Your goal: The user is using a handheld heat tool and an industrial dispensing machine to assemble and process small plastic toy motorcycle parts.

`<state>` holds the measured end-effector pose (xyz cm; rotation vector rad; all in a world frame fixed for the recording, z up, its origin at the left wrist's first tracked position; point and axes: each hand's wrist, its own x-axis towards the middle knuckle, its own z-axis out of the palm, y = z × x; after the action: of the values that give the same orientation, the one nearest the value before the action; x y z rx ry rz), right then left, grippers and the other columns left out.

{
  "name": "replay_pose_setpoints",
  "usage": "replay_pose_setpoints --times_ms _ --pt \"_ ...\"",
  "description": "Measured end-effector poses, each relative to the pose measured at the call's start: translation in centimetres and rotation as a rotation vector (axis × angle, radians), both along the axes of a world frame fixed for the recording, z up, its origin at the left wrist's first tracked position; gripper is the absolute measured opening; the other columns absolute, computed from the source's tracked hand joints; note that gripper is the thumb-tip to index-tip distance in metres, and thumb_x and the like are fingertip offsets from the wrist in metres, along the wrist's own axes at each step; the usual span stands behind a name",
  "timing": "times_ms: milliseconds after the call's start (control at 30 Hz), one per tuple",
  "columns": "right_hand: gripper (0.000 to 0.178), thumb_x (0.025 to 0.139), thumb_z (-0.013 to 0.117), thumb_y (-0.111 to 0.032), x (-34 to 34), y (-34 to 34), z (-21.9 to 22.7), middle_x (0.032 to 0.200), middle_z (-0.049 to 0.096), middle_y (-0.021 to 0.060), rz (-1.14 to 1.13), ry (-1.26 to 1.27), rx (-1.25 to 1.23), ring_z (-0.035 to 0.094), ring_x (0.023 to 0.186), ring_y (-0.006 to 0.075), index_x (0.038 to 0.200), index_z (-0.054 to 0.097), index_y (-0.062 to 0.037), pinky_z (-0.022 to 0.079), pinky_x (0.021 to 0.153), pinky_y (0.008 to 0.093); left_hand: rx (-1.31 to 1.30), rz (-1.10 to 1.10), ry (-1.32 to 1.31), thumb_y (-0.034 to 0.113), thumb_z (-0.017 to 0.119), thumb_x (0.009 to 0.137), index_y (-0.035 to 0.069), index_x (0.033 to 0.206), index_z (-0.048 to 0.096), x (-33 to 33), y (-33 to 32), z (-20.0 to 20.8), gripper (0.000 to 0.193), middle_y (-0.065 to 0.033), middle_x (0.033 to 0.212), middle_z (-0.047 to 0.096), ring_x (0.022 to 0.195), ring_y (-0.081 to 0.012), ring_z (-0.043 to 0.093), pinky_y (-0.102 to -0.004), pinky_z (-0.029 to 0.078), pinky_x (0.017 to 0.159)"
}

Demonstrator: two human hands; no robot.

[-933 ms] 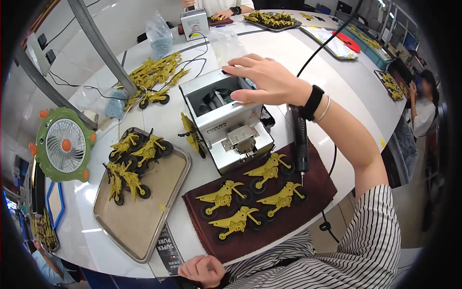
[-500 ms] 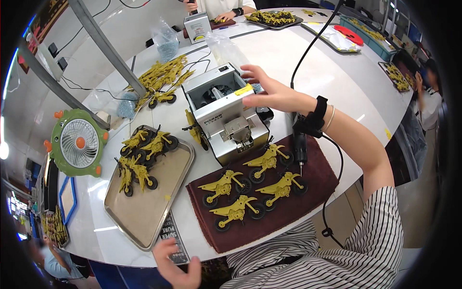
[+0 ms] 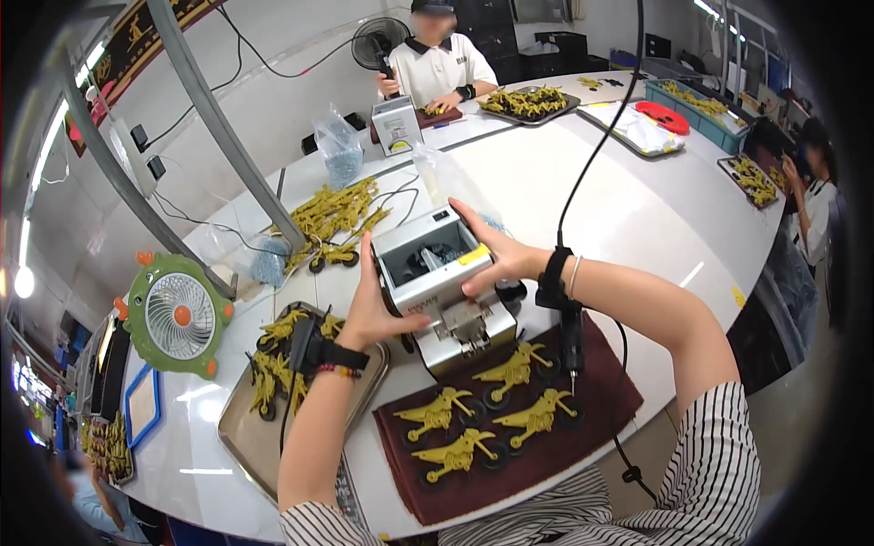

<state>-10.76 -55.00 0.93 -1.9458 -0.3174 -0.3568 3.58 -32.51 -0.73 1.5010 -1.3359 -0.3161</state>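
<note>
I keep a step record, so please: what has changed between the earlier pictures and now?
The left hand moved forward from the near edge of the table and now touches the left side of the screw feeder. The right hand stays at its right side. Four yellow toy motorcycles still lie on the maroon cloth; the green fan stands where it was.

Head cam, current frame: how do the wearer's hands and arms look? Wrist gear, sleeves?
No gloves on either. Left hand: black wristband with dark boxy module, beaded bracelet with red and yellowish beads, thin dark cable beside the forearm. Right hand: black wrist strap, thin pale bangle. Sleeves: white with dark stripes, ending near the elbows.
</note>
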Motion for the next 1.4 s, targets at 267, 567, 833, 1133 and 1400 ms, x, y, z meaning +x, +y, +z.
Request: replay_pose_setpoints --times_ms 267,567,833,1133,1400 --pt "0.047 0.084 0.061 -0.042 7.5 -1.0 4.1 0.102 0.065 0.0067 -0.03 0.471 0.418 0.059 0.09 0.0136 0.106 0.065 -0.0009 0.042 0.081 0.0251 0.217 0.064 0.508 0.044 0.066 0.077 0.003 0.139 0.037 7.3 -2.7 1.9 0.08 -0.0096 0.123 0.053 0.111 -0.0193 0.05 -0.0347 0.039 0.097" --pt "0.051 0.084 0.063 -0.034 6.6 -1.8 3.3 0.113 0.062 0.0101 0.0 0.464 0.491 0.057 0.103 0.0159 0.12 0.058 0.0011 0.041 0.091 0.0274 0.287 0.099 0.508 0.048 0.069 0.071 0.002 0.146 0.025 6.3 -3.7 2.2 0.098 -0.0158 0.137 0.042 0.124 -0.0251 0.042 -0.0365 0.031 0.105" --pt "0.111 0.069 0.075 -0.038 4.5 -1.8 1.3 0.142 0.034 0.0238 -0.115 0.286 0.284 0.034 0.131 0.0294 0.148 0.009 0.003 0.025 0.109 0.0329 0.07 0.043 0.367 0.031 0.077 0.066 -0.002 0.149 -0.004 3.7 -2.3 2.0 0.12 -0.0201 0.147 0.027 0.135 -0.0265 0.031 -0.0339 0.024 0.111" --pt "0.119 0.063 0.08 -0.032 1.7 -0.8 1.4 0.147 0.024 0.0219 -0.059 0.203 0.172 0.028 0.135 0.0301 0.151 0.004 -0.0042 0.021 0.111 0.0353 -0.018 -0.025 0.298 0.019 0.082 0.055 0.001 0.149 -0.01 2.2 -1.5 0.3 0.132 -0.0191 0.146 0.028 0.133 -0.0277 0.033 -0.0342 0.024 0.111" --pt "0.135 0.058 0.088 -0.029 0.2 -0.9 0.0 0.149 0.019 0.0221 0.03 0.08 -0.025 0.02 0.139 0.0318 0.148 -0.009 -0.004 0.016 0.114 0.037 -0.085 -0.026 0.084 0.037 0.086 0.051 0.0 0.148 -0.011 0.2 -0.9 -0.7 0.142 -0.0218 0.146 0.028 0.136 -0.0301 0.03 -0.0353 0.022 0.112"
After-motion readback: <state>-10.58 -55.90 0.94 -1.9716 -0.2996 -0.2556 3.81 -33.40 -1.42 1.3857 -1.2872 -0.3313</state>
